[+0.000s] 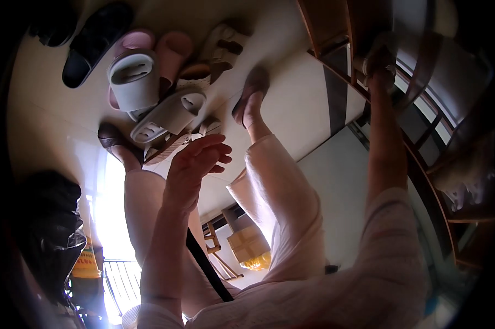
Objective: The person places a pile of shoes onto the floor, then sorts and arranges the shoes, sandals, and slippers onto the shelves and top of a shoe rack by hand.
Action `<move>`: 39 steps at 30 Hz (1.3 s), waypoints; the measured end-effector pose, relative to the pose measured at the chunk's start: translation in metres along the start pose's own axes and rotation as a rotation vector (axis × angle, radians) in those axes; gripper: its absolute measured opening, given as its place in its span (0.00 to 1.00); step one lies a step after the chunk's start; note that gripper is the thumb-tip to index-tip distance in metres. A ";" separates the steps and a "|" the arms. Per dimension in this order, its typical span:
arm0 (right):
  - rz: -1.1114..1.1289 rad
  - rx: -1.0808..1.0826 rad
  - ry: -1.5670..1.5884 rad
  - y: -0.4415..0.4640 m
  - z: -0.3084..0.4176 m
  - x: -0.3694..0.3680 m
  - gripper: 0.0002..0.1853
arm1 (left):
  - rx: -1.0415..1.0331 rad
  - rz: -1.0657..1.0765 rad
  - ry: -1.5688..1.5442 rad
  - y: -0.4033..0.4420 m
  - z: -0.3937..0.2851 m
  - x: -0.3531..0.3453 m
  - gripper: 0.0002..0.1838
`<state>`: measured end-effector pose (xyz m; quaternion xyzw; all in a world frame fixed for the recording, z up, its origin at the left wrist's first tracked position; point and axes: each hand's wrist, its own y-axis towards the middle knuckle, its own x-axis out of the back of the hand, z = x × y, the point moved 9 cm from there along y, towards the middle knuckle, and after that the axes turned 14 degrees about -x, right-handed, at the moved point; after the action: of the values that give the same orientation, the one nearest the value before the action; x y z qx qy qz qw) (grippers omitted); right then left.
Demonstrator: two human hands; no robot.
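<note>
My left hand [195, 167] is raised in front of my knees, its fingers loosely bent and apart with nothing in them. Beyond it on the floor lies a heap of footwear: a white slide slipper [135, 82], a second white slipper [171, 115] and pink slippers [174, 52]. My right arm stretches to the wooden rack at the right. There my right hand [380, 61] closes around something pale, perhaps a shoe; shadow and blur hide its kind.
Black slippers [97, 41] and beige shoes [223, 49] lie by the heap. My feet wear dark slip-ons [251, 90]. The wooden rack [417, 159] rises on the right, with pale items on it. A black plastic bag [50, 219] stands left; a cardboard box [247, 244] is behind me.
</note>
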<state>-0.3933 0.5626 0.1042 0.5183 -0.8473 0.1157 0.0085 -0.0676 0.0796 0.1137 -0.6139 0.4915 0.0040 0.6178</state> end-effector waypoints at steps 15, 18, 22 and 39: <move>0.810 0.251 1.507 -0.282 0.056 0.107 0.14 | -0.045 0.203 0.449 -0.020 0.004 -0.008 0.13; 1.257 0.657 1.398 -0.408 0.156 0.095 0.15 | -0.105 0.359 0.866 -0.030 -0.001 -0.015 0.12; 1.525 0.594 1.208 -0.523 0.231 0.055 0.15 | -0.016 0.506 1.183 -0.045 0.012 -0.004 0.13; 0.392 1.027 1.027 -0.475 0.266 0.074 0.13 | 0.046 0.667 1.367 -0.065 0.030 0.006 0.12</move>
<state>0.0181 0.2361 -0.0556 0.1774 -0.6531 0.7229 0.1391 -0.0066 0.0830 0.1515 -0.2858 0.9241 -0.2008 0.1547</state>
